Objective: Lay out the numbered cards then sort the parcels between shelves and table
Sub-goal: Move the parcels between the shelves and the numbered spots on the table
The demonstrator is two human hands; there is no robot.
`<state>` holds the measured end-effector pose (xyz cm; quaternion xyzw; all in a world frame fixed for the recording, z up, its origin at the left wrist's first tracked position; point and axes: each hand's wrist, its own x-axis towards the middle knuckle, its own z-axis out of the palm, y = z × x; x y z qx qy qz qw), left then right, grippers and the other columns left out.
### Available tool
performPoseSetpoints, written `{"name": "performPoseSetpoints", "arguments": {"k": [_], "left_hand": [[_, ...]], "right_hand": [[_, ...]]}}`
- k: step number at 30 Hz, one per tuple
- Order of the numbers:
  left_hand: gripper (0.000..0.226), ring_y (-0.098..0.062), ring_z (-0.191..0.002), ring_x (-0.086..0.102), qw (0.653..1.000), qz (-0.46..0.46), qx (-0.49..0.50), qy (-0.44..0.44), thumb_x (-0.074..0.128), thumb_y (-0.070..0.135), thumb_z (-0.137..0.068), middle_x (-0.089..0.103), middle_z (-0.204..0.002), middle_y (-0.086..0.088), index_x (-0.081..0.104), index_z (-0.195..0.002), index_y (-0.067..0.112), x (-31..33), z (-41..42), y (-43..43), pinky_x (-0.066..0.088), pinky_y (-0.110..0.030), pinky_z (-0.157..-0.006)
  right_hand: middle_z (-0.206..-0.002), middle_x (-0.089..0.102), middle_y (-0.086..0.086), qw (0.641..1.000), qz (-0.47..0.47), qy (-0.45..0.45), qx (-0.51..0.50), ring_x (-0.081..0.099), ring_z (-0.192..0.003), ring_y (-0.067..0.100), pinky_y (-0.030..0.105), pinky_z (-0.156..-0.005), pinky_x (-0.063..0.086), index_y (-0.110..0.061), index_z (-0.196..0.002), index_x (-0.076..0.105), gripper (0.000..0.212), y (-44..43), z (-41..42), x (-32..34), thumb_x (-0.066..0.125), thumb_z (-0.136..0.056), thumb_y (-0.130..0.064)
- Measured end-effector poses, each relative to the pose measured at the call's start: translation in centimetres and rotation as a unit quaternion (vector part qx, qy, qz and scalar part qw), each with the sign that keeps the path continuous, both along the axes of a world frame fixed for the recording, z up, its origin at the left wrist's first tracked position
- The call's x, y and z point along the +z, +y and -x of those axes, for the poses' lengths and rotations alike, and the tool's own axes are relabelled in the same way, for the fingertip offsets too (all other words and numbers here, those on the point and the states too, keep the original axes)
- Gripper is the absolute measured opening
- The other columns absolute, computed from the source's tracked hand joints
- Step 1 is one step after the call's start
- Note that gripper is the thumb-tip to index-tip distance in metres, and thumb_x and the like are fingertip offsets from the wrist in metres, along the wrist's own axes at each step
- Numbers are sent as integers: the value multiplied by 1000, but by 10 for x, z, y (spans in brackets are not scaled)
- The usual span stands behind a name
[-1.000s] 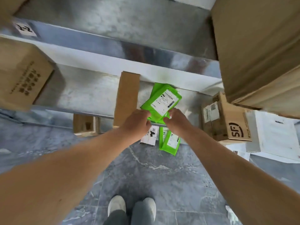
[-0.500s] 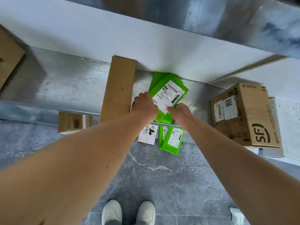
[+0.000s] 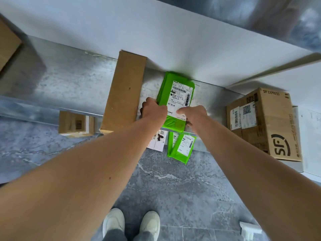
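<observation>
On the metal shelf (image 3: 69, 80) right in front of this person there's a green parcel (image 3: 173, 80) lying flat, label (image 3: 180, 96) up, with its near end sitting about at the shelf's front edge. Both hands are on it. The left hand (image 3: 152, 110) grips the left edge with its fingers curled round it, and the right hand (image 3: 192, 115) has its thumb on top of the white label and the rest of its fingers tucked round the right side, so neither hand is spread wide. Just to the left of the parcel is a long brown box (image 3: 125, 91) running front to back on the same shelf, close to the left hand, though I can't tell if they actually touch. Well off to the right sits a bigger cardboard box (image 3: 264, 124) with SF Express printed on it. Lower down, on the shelf below, you can see a second green bag (image 3: 182, 146) poking out past the edge, a white packet (image 3: 158, 141) next to it half hidden by the left arm, and a small brown box (image 3: 74, 123) further left. The floor (image 3: 173, 188) is grey marble-looking tile, and the person's pale shoes (image 3: 113, 221) show at the bottom, toes pointing at the shelving.
</observation>
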<state>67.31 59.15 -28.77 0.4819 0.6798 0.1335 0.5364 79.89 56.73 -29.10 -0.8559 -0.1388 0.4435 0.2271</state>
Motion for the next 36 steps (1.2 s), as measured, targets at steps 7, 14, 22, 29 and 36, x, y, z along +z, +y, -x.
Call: {"name": "performPoseSetpoints", "arguments": {"k": [7, 14, 22, 29, 36], "left_hand": [[53, -38, -119, 47, 997, 62, -7, 52, 44, 35, -78, 43, -135, -18, 49, -123, 9, -9, -3, -14, 45, -50, -99], [37, -32, -112, 55, 995, 89, -35, -33, 54, 22, -90, 53, -125, -15, 52, -124, 7, 15, 12, -36, 47, -42, -97], [37, -20, -95, 64, 990, 27, -32, -138, 65, 22, -91, 66, -113, -10, 56, -123, 6, 54, 54, -87, 51, -27, -72], [28, -18, -90, 65, 990, -25, -27, -134, 66, 15, -89, 69, -109, -11, 60, -116, 10, 94, 102, -125, 47, -24, -69], [35, -18, -98, 66, 989, -46, 21, -138, 68, 14, -88, 69, -114, -6, 62, -123, 10, 125, 127, -186, 53, -23, -79]], "right_hand": [[-99, 67, 17, 990, -23, 130, -51, 65, -58, 22, 30, -53, 56, 4, -111, 58, 49, -22, -3, 12, 82, -69, -5], [-115, 68, 17, 983, 12, 184, -6, 66, -103, 28, 45, -90, 54, 2, -117, 59, 49, -50, -3, 37, 79, -72, -3], [-115, 69, 15, 972, -49, 226, 49, 63, -111, 32, 46, -96, 49, -6, -102, 65, 22, -89, 9, 95, 73, -82, -7], [-125, 63, 15, 952, -108, 287, 17, 59, -116, 30, 47, -102, 45, 0, -126, 56, 35, -140, 54, 114, 58, -91, 0], [-125, 63, 12, 931, -174, 321, 2, 61, -113, 27, 44, -97, 48, -3, -129, 54, 38, -203, 81, 138, 56, -92, 0]]}}
